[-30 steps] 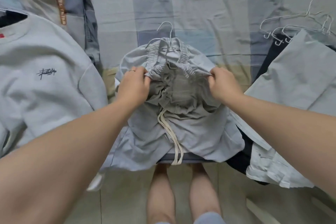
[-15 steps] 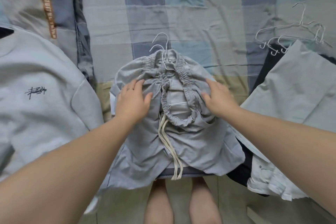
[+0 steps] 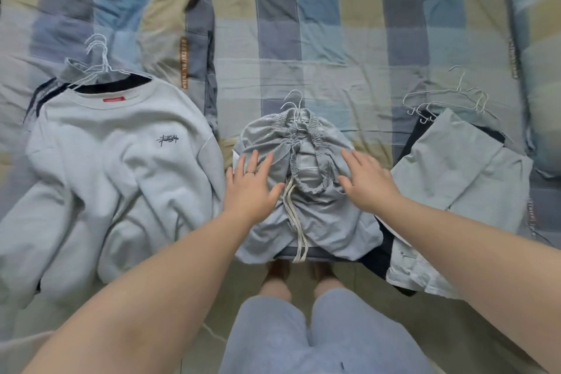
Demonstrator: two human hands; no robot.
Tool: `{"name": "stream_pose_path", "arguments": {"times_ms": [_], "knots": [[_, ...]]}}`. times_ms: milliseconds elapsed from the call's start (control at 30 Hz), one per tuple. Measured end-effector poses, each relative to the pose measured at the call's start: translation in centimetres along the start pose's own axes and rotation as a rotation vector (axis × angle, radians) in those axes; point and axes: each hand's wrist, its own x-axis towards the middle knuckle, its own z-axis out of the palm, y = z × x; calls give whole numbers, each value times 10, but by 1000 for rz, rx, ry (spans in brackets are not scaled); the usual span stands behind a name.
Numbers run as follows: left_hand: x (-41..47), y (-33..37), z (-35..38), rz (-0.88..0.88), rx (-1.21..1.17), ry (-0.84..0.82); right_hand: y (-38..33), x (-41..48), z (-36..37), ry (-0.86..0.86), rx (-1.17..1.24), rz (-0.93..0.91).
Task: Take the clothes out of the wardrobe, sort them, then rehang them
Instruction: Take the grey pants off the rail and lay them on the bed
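Observation:
Grey drawstring shorts (image 3: 306, 215) lie on a white wire hanger (image 3: 293, 103) at the near edge of the bed, their cream cord trailing toward me. My left hand (image 3: 247, 184) lies flat with spread fingers on the shorts' left side. My right hand (image 3: 368, 181) lies flat on the right side. Neither hand grips anything. To the left, a pale grey sweatshirt (image 3: 112, 161) tops a stack of hung clothes. To the right, light grey trousers (image 3: 455, 170) rest over dark garments with several wire hangers (image 3: 449, 100).
A checked blue, grey and beige bedspread (image 3: 318, 24) covers the bed. A pillow (image 3: 543, 85) sits at the far right. My legs and bare feet (image 3: 300, 270) stand on the tiled floor against the bed edge.
Both hands let go of the bunched waistband and now lie flat and spread on the shorts. The camera tilted up, showing more of the bed and the left pile's hangers.

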Motion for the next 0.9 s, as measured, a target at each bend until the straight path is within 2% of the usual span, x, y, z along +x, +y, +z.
{"name": "stream_pose_path", "arguments": {"times_ms": [300, 567, 900], "knots": [[-121, 7, -53, 5, 89, 133, -30, -91, -42, 43, -179, -249], [-192, 25, -54, -268, 32, 272, -51, -109, -71, -4, -297, -578], [-277, 62, -5, -598, -186, 410, -91, -129, -78, -47, -440, -964]]}}
